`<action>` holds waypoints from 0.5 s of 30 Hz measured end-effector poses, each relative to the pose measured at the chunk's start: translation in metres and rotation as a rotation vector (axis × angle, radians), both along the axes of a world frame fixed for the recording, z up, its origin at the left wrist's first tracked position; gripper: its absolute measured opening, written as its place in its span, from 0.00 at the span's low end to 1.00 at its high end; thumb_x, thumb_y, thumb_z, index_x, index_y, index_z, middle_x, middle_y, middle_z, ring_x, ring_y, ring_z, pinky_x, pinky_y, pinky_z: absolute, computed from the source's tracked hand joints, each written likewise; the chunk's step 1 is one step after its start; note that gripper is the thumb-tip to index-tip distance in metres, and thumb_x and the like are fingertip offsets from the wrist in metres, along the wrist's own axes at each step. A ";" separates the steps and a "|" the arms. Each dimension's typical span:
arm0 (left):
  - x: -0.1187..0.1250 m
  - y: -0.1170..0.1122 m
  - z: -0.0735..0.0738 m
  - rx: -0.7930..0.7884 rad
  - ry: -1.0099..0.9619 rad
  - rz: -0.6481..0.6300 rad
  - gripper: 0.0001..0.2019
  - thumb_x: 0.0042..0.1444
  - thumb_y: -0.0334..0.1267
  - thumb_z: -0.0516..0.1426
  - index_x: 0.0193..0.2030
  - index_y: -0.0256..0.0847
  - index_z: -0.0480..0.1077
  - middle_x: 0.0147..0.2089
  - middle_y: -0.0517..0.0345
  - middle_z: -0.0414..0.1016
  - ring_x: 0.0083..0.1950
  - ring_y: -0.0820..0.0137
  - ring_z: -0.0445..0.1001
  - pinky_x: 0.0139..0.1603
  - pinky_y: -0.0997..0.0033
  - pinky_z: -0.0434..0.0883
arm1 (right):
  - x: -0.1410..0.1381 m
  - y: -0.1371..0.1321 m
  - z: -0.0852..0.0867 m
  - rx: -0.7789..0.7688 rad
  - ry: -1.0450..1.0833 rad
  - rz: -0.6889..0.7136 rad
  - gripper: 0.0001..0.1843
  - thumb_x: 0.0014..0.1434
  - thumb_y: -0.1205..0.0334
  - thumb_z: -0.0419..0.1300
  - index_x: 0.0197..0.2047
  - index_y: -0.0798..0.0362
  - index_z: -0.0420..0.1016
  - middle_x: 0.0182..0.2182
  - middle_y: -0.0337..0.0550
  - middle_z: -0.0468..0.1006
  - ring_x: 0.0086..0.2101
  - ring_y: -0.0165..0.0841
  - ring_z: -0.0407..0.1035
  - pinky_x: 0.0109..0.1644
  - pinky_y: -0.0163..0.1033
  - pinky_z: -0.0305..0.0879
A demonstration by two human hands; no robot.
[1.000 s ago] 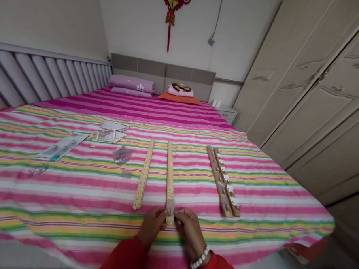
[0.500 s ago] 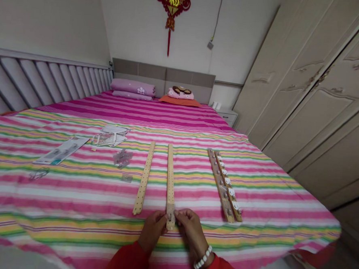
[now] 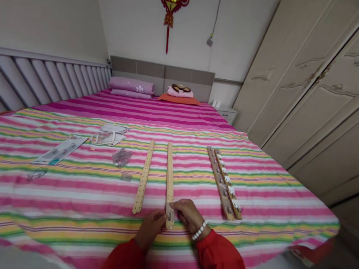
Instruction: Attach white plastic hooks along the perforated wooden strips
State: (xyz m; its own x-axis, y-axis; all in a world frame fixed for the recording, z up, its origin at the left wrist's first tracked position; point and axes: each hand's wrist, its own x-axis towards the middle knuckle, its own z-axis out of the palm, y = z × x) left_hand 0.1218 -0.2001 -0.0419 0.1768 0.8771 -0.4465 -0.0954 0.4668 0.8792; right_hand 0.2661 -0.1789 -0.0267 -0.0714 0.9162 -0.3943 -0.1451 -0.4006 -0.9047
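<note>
A pale wooden strip point(image 3: 169, 174) dotted with small holes lies lengthwise in front of me. On its near end is a clear adhesive hook point(image 3: 169, 216), a transparent square with a small metal piece. My left hand point(image 3: 152, 227) is closed at the left edge of this square, thumb and forefinger together. From the right, my right hand point(image 3: 189, 215), with a white bead bracelet on its wrist, has its thumb and fingertips on the square's upper part. A second holed strip point(image 3: 143, 179) lies to the left, apart from both hands.
To the right lie a strip with clear hooks point(image 3: 221, 181) and a strip with white round hooks point(image 3: 229, 182). At left are small clear packets point(image 3: 122, 157), a single clear square point(image 3: 126, 177), a flat package point(image 3: 59, 150), crumpled wrappers point(image 3: 109, 135) and thin rings point(image 3: 37, 174). Striped cloth point(image 3: 79, 225) covers the bed.
My right hand has shifted up and slightly left, its fingertips moving from the strip's right edge onto the top of the clear square. My left hand stays at the left edge.
</note>
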 end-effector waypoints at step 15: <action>-0.003 0.007 -0.023 -0.020 0.063 -0.048 0.14 0.32 0.44 0.68 0.23 0.42 0.70 0.22 0.62 0.70 0.23 0.73 0.67 0.27 0.71 0.65 | -0.010 0.006 -0.010 0.008 -0.069 -0.149 0.14 0.31 0.61 0.67 0.11 0.53 0.64 0.07 0.29 0.60 0.15 0.23 0.49 0.20 0.35 0.40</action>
State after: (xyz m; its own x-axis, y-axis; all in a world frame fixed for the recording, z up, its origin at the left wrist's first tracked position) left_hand 0.1190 -0.1932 -0.0651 0.1893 0.8589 -0.4759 -0.0173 0.4875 0.8730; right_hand 0.2561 -0.1728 -0.0368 0.0926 0.9178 -0.3860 -0.1398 -0.3718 -0.9177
